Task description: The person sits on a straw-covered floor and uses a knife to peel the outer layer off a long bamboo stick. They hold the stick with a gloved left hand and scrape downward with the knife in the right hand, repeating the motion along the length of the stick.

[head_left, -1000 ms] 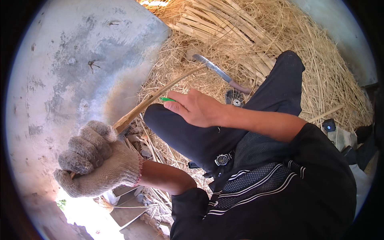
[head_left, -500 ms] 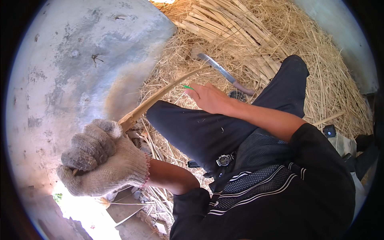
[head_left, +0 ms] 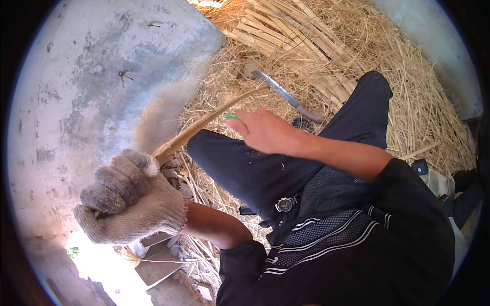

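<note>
My left hand point(head_left: 122, 196), in a grey knit work glove, is wrapped round the near end of a long tan bamboo strip point(head_left: 201, 122). The strip slants away up and to the right over my bent knee, narrowing to a thin, slightly curved tip. A small end of it shows below the gloved fingers. My bare right hand point(head_left: 268, 131) is closed above my thigh, beside the strip's outer half. From its thumb side pokes a thin green piece point(head_left: 231, 117); the rest of that thing is hidden in the fingers, so its kind cannot be made out.
A long-bladed machete point(head_left: 280, 89) lies on the shavings beyond my right hand. Split slats point(head_left: 306, 38) are stacked at the far side, among loose straw-like shavings point(head_left: 408, 102). A pale stained wall point(head_left: 102, 76) rises on the left. A wristwatch point(head_left: 286, 204) rests at my lap.
My right hand has moved a little to the left and down along the strip, with the green piece. The gloved hand and the strip have barely shifted.
</note>
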{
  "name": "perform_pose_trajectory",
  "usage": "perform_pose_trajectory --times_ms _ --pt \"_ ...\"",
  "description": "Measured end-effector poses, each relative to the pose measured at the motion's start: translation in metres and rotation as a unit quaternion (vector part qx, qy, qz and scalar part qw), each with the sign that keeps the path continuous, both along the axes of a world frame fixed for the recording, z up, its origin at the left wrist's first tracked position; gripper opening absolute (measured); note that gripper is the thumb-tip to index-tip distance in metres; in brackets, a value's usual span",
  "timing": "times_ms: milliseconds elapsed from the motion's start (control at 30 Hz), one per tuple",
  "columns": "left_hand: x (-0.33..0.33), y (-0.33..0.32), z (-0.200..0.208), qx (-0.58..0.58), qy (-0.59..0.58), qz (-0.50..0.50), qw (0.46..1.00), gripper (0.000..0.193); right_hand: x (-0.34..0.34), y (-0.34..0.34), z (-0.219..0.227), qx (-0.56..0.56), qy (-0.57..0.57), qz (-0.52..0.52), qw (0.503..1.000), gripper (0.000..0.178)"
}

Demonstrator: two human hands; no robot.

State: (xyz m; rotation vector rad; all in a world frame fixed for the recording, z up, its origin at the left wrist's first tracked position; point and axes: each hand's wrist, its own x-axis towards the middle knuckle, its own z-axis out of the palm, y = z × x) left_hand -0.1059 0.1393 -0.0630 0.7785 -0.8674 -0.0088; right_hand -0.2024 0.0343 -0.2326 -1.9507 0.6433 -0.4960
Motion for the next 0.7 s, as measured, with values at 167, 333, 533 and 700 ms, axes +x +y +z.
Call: perform_pose_trajectory --times_ms 167,333,533,700 --pt "-0.005 -0.003 0.002 0.016 -0.001 -0.004 1.000 0.039 0.003 -0.005 -0.020 -0.019 0.050 -0.006 0.999 0.046" --pt "-0.001 0.000 0.001 0.016 -0.017 -0.063 0.998 0.041 0.001 -0.014 -0.038 -0.072 0.035 -0.029 0.996 0.047" --pt "-0.007 -0.002 0.001 0.013 -0.029 -0.100 0.994 0.041 0.003 -0.015 -0.026 -0.002 0.048 -0.028 0.998 0.047" --pt "-0.022 -0.006 0.001 0.018 -0.012 -0.063 0.998 0.041 -0.007 -0.025 -0.060 0.006 0.038 -0.038 0.999 0.048"
